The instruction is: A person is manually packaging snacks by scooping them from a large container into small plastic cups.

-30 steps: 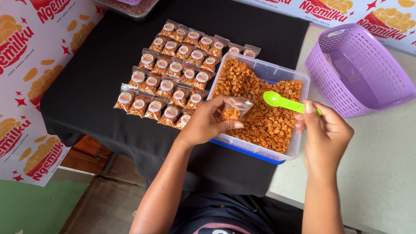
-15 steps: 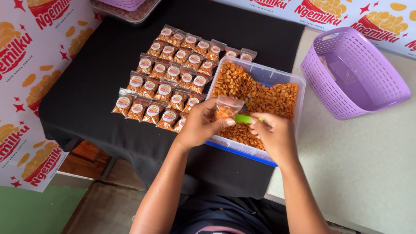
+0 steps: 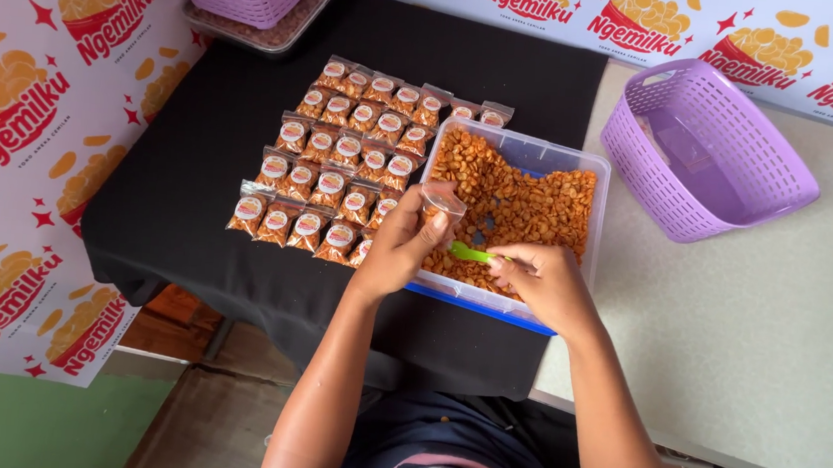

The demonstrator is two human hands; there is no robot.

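Holding a small clear bag (image 3: 441,202) pinched in the left hand (image 3: 400,246), mouth up, over the near-left corner of the tub (image 3: 592,234) of orange snacks (image 3: 530,204). Gripping a green spoon (image 3: 470,254) in the right hand (image 3: 543,280), bowl dipped into the snacks just below the bag. Filled packets (image 3: 342,162) in rows on black cloth (image 3: 193,144), left of the tub.

Orange-brown snacks (image 3: 529,206) fill a clear tub (image 3: 598,170) with a blue base at mid-frame. A lime-green spoon (image 3: 470,253) lies over them. Left of it, small packets (image 3: 332,161) show orange contents and round white-and-red labels on a black cloth (image 3: 193,144). A lilac slotted basket (image 3: 643,174) sits upper right on a pale beige counter (image 3: 779,336).
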